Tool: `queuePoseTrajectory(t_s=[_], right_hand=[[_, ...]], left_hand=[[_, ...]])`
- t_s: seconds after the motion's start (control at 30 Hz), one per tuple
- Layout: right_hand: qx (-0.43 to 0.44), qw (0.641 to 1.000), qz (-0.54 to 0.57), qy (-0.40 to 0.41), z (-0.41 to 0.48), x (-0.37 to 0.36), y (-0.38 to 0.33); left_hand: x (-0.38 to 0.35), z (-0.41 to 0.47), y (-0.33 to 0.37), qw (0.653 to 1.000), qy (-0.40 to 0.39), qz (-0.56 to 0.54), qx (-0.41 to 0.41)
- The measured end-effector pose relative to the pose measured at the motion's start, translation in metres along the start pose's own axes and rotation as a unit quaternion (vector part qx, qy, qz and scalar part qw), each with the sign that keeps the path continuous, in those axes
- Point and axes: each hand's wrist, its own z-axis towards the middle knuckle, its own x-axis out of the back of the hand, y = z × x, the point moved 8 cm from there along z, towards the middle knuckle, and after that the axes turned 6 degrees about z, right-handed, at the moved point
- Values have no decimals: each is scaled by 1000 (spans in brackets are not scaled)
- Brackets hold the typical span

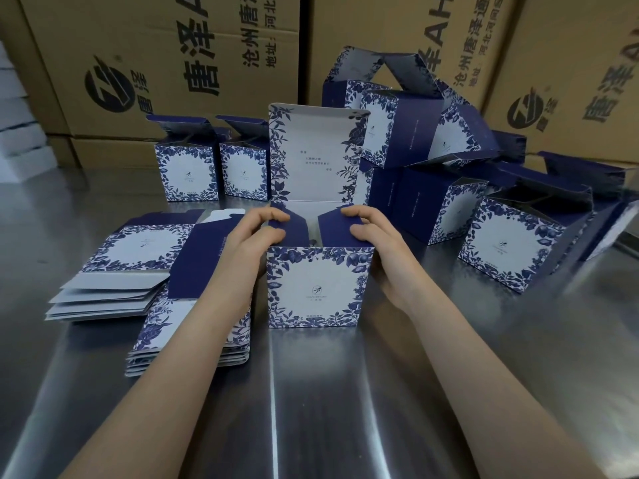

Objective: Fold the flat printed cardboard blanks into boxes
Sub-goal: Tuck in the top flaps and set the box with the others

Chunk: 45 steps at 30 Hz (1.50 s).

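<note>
- Your left hand (257,233) pinches the navy left flap (294,233), and your right hand (370,233) the navy right flap (337,226), of the upright blue-and-white floral cardboard box (318,288) on the steel table (345,392).
- Uneven pressure could crease a flap or skew the walls.
</note>
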Motion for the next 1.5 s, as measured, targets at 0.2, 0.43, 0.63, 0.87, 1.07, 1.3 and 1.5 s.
queuePoseTrajectory(t_s=[0.2,0.43,0.63,0.87,1.07,1.3,1.5], right_hand=[[7,1000,-21,-10,-1,1,0],[17,999,-44,6,3,2,-1],[26,999,-43,-14,1,1,2],[21,997,-67,-10,6,3,3],[30,997,-74,-2,6,4,2],[83,995,-39,28,-3,5,-9],[111,992,-31,42,-6,4,-15]], left_hand=[[4,1,-1,1000,9,-6,-11],[9,7,-4,998,49,31,5],[8,5,-4,998,35,45,-4],[6,5,-2,998,22,52,3],[5,3,3,998,32,50,-6],[0,-6,13,996,51,49,-58],[4,-3,9,997,64,7,-40]])
